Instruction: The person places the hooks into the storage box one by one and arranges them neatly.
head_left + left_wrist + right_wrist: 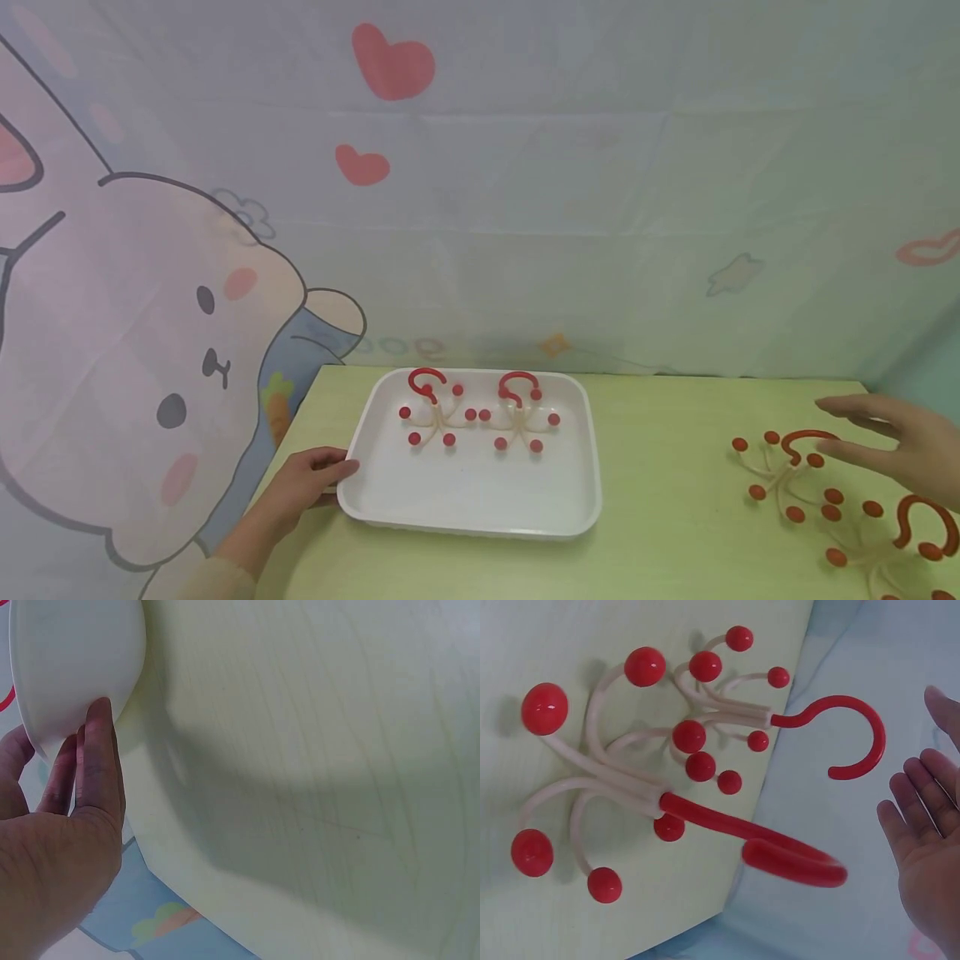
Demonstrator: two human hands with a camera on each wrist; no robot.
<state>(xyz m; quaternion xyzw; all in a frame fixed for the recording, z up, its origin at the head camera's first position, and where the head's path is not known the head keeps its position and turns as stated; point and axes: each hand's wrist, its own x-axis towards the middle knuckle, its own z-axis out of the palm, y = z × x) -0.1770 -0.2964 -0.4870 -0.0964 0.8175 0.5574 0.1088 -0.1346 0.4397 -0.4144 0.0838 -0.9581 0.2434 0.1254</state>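
My left hand (300, 483) grips the left edge of a white tray (465, 500), thumb over the rim and fingers against its outer side, as the left wrist view also shows. Two hangers, each with a red hook, pale curved arms and red ball tips, stand in the tray's back half: a left hanger (437, 417) and a right hanger (519, 419). My right hand (907, 446) is spread at the far right, holding nothing. It is beside the red hook of a third hanger (783, 477) on the table. Nearer the front edge stands a fourth hanger (873, 550), partly cut off.
The pale yellow-green table (667, 500) extends between the tray and the right-hand hangers. Behind its back edge hangs a printed cloth (525, 192) with hearts and a large cartoon rabbit.
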